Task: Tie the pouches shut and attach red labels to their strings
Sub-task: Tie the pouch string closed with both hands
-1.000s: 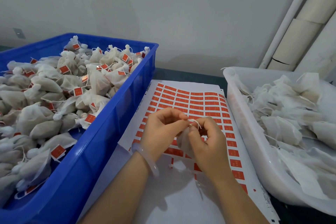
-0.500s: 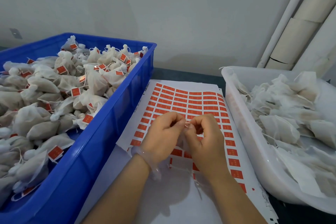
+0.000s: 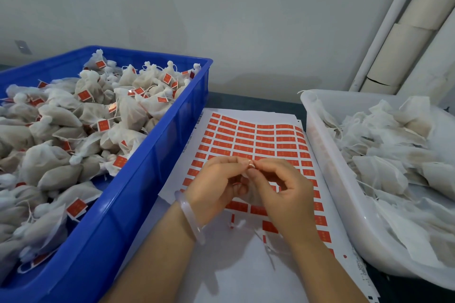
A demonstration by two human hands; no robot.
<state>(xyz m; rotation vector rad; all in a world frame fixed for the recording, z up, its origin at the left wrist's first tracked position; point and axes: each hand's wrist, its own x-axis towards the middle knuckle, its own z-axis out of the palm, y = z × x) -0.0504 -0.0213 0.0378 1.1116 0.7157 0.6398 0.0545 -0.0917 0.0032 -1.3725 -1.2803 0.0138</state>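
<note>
My left hand point(image 3: 216, 183) and my right hand point(image 3: 283, 187) meet fingertip to fingertip over the sheet of red labels point(image 3: 253, 140). Between them they pinch a small red label point(image 3: 250, 164) folded at the string of a white pouch. The pouch point(image 3: 246, 176) is mostly hidden behind my fingers. The blue crate point(image 3: 157, 155) on the left holds several tied pouches with red labels. At the right, the white tub point(image 3: 327, 167) holds several pouches without labels.
The label sheet lies on white backing paper between the two containers. Loose bits of string and label scraps point(image 3: 236, 224) lie on the paper just below my hands. A grey wall and pale pipes point(image 3: 394, 32) stand behind.
My hands stayed in place over the sheet. The loose string loop seen above my right fingers a second ago is gone, and both fingertips have closed together on the label.
</note>
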